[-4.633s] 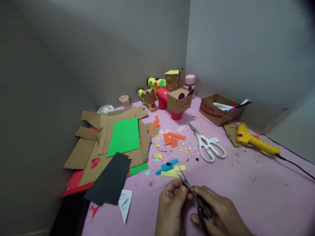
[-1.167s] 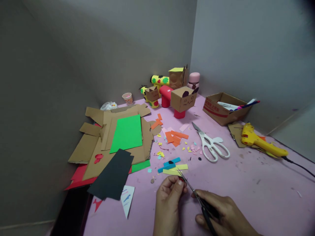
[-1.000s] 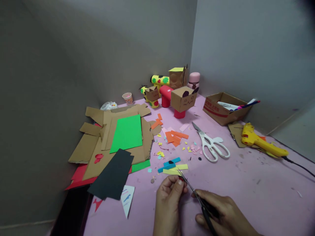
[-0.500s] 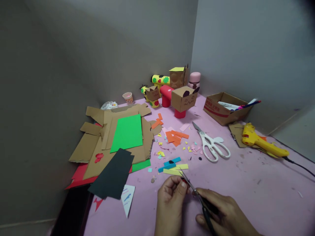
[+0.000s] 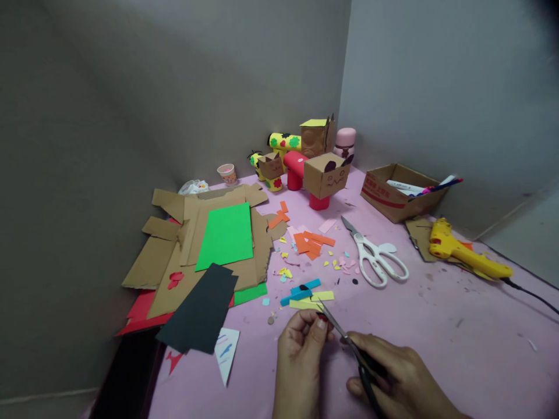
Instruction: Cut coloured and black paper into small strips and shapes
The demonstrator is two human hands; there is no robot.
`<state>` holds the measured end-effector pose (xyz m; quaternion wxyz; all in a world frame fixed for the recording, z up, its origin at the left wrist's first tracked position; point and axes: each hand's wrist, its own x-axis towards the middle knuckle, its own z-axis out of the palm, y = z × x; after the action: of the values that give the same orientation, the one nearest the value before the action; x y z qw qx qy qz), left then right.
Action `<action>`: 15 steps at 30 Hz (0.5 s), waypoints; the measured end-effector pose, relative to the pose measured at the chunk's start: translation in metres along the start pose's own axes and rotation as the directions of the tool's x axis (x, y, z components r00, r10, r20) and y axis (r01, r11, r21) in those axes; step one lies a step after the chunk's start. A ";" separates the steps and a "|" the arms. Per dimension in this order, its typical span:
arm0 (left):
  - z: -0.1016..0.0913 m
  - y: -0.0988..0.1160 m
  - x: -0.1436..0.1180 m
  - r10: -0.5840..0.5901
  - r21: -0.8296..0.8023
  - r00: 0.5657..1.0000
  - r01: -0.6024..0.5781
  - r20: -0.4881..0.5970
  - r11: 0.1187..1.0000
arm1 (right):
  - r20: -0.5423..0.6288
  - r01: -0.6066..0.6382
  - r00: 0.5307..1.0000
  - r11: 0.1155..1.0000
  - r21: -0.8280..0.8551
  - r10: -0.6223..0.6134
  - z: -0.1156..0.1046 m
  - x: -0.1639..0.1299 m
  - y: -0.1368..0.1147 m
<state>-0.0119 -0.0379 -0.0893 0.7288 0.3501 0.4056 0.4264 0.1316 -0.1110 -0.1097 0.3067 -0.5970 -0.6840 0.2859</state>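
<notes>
My left hand (image 5: 302,349) is closed in a pinch on a small dark piece (image 5: 322,316), with some red showing at the fingertips; most of it is hidden. Black-handled scissors (image 5: 347,337) are gripped in my right hand (image 5: 393,372). Their narrow blades point up and left, with the tips just beyond my left fingertips and close to the piece. Ahead of the blades lie blue paper strips (image 5: 301,292) and pale yellow strips (image 5: 323,297). A small black scrap rests on the blue strips.
Black paper (image 5: 198,311) and a green sheet (image 5: 227,238) lie on cardboard at left. White scissors (image 5: 371,256), orange scraps (image 5: 308,244) and a yellow glue gun (image 5: 469,253) are ahead and right. Behind stand a cardboard-headed figure (image 5: 325,174) and a box of pens (image 5: 386,198).
My left hand has shifted slightly left and up with the small dark piece, widening the gap to my right hand. The scissors have barely moved.
</notes>
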 end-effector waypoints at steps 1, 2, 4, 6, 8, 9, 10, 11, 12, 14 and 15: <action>0.000 0.000 0.000 0.002 0.002 1.000 -0.002 -0.001 1.000 | 0.000 -0.005 1.000 1.000 -0.011 0.005 -0.001 0.001 0.000; 0.000 0.000 0.000 0.003 0.005 1.000 -0.003 0.004 1.000 | 0.004 -0.012 1.000 1.000 -0.019 0.012 -0.001 0.001 -0.001; 0.000 -0.001 0.000 -0.004 0.006 1.000 0.004 0.020 1.000 | 0.018 -0.025 1.000 0.999 -0.030 0.026 -0.002 0.003 -0.002; 0.000 -0.002 0.000 -0.015 0.005 0.999 0.015 0.046 1.000 | 0.028 -0.031 0.999 0.999 -0.038 0.032 -0.003 0.004 -0.004; 0.000 -0.003 0.000 -0.020 0.007 0.998 0.020 0.061 1.000 | 0.029 -0.034 0.999 0.998 -0.048 0.035 -0.003 0.005 -0.004; 0.000 -0.002 0.000 -0.020 0.011 0.997 0.019 0.068 1.000 | 0.030 -0.036 0.999 0.998 -0.053 0.037 -0.002 0.005 -0.004; 0.000 -0.002 0.000 -0.015 0.017 0.997 0.014 0.072 1.000 | 0.028 -0.038 0.999 0.998 -0.054 0.040 -0.002 0.004 -0.004; 0.000 -0.001 0.000 -0.006 0.025 0.997 0.004 0.073 1.000 | 0.028 -0.040 0.999 0.998 -0.048 0.041 -0.002 0.004 -0.003; 0.001 0.000 0.000 0.005 0.034 0.997 -0.007 0.074 0.999 | 0.023 -0.041 0.999 0.999 -0.034 0.042 -0.001 0.003 -0.002; 0.002 0.002 0.000 0.021 0.049 0.997 -0.024 0.069 0.998 | -0.007 -0.046 0.999 0.999 0.019 0.046 -0.001 0.002 -0.001; 0.003 0.002 0.000 0.021 0.055 0.998 -0.025 0.061 0.998 | -0.021 -0.055 0.998 0.997 0.061 0.056 -0.001 0.002 0.000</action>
<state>-0.0106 -0.0378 -0.0861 0.7257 0.3878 0.3910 0.4124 0.1319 -0.1092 -0.1088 0.3245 -0.6094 -0.6546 0.3081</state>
